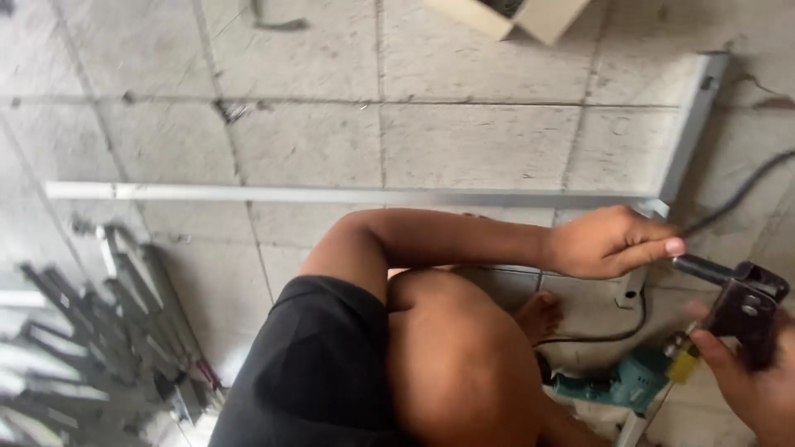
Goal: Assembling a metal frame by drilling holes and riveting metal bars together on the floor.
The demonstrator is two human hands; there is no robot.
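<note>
Gripping black tool (741, 302), right hand (758, 377) below, left hand (609, 242) perhaps touching tip

Bare tiled floor (315, 141) lies open beyond the long metal rail (331, 195). Nearer, the bent knee (464, 364), teal drill (621, 382) and black cord (596, 338) crowd the way. A heap of dark metal pieces (99, 331) blocks the left.

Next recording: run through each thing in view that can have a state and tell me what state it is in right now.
Left hand: closed on the corner of the metal frame, thumb out.
Right hand: gripping the black hand tool.
Black hand tool: held up, nose toward the corner.
Metal frame: flat on the floor, two bars meeting at a corner.
Teal power drill: lying on the floor, unheld.
Cardboard box: open.
</note>
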